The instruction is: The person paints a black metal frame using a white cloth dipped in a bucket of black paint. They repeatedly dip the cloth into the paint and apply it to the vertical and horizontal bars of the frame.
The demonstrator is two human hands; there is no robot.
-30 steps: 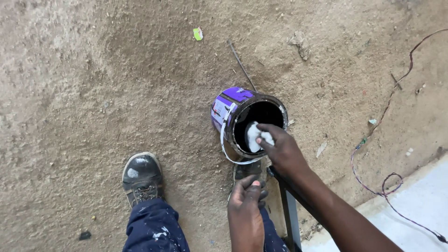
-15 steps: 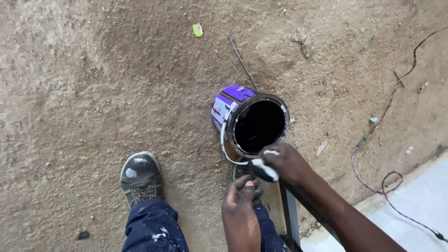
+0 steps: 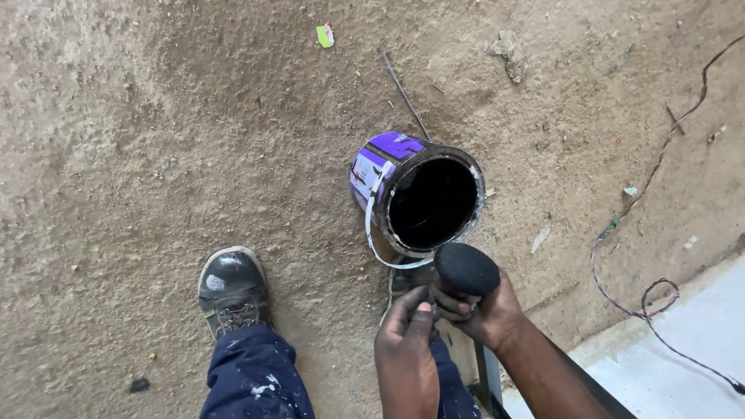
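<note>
A purple and white paint can (image 3: 388, 167) stands on the sandy ground, its open mouth dark inside and a white wire handle hanging down its near side. Just below the can, my right hand (image 3: 490, 314) grips a small paint roller (image 3: 466, 268) whose round head is black with paint. My left hand (image 3: 403, 341) is closed beside it, fingers touching the roller's lower part near my right fingers.
My left shoe (image 3: 231, 289) and a paint-spotted blue trouser leg (image 3: 256, 380) are at the lower left. A thin wire (image 3: 648, 233) trails along the right. A pale slab (image 3: 675, 365) lies at the bottom right. A thin stick (image 3: 402, 89) and a green scrap (image 3: 324, 35) lie beyond the can.
My right hand came out of the can and drew back toward me. It now holds the black roller head below the can, and my left hand has joined it.
</note>
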